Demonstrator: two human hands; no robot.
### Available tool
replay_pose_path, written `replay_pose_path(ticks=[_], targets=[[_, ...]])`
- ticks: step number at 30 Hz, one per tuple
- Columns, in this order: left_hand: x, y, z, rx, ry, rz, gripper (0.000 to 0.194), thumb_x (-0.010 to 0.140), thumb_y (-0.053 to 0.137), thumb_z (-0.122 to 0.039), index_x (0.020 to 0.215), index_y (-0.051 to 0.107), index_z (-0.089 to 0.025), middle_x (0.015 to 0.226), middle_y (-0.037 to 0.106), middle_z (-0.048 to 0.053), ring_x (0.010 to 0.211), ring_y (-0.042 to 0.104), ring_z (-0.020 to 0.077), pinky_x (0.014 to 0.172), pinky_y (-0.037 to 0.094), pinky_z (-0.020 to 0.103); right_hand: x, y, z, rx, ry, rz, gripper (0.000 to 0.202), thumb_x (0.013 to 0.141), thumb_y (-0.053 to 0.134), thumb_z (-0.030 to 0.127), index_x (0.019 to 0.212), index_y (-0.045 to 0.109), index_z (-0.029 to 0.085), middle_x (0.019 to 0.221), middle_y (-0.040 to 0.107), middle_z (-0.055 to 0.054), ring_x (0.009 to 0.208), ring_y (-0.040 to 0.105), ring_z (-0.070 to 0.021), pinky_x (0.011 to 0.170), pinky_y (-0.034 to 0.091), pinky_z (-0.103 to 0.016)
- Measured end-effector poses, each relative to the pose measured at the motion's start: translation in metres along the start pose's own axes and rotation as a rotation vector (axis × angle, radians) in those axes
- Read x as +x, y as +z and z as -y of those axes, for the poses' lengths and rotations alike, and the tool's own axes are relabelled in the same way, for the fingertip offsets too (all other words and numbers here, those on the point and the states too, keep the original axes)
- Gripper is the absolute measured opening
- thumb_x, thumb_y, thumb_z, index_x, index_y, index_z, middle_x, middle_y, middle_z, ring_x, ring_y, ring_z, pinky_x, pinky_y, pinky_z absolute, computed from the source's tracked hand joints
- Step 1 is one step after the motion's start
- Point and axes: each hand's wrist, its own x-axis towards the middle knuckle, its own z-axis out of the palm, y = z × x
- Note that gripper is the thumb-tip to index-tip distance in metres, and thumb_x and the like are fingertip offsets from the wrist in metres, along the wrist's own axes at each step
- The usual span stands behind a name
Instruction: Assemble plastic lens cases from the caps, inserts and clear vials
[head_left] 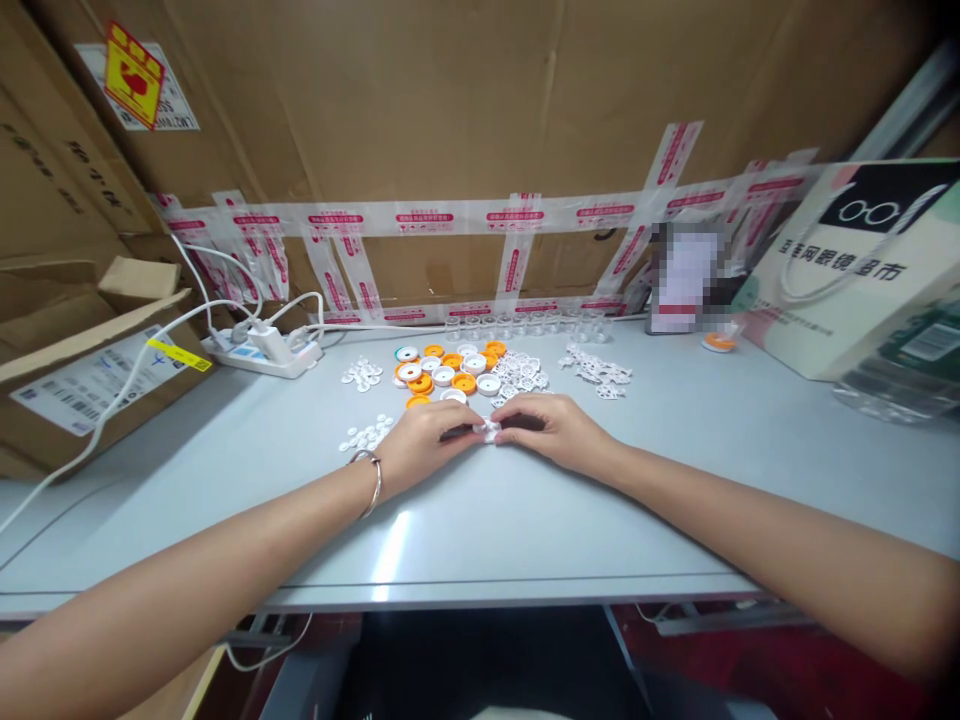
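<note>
Between my hands, a small white plastic part [489, 430] is pinched low over the grey table. My left hand [433, 435], with a bracelet at its wrist, has its fingertips closed on the part's left side. On the other side, my right hand [551, 428] grips it with thumb and fingers. Fingers cover some of the part, so its full shape is hidden. Just beyond lie orange and white round caps [464, 383] and a pile of flat white cut-out pieces [521, 372]. Small white discs [367, 434] are scattered left of my left hand.
More white pieces [598, 368] lie at the right, and others [362, 374] at the left. Clear cups [525, 326] line the back. A power strip [266, 352] and an open carton [90, 370] stand left; a phone [686, 280], paper bag [832, 270] and bottle [911, 350] right.
</note>
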Motion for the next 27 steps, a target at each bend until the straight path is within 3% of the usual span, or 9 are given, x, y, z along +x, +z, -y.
replay_pose_path(ticks=[27], targets=[[0.0003,0.0021,0.0071,0.066,0.121,-0.058,0.017,0.086,0.049,-0.02,0.091,0.066,-0.018,0.091,0.068,0.005,0.083,0.064,0.0125,0.078,0.051,0.023,0.0012,0.0048,-0.0021,-0.13,-0.127,-0.03,0.017,0.082,0.057,0.028,0.094,0.067,0.021,0.088,0.069,-0.005,0.083,0.063,-0.0171,0.077,0.049,-0.03]])
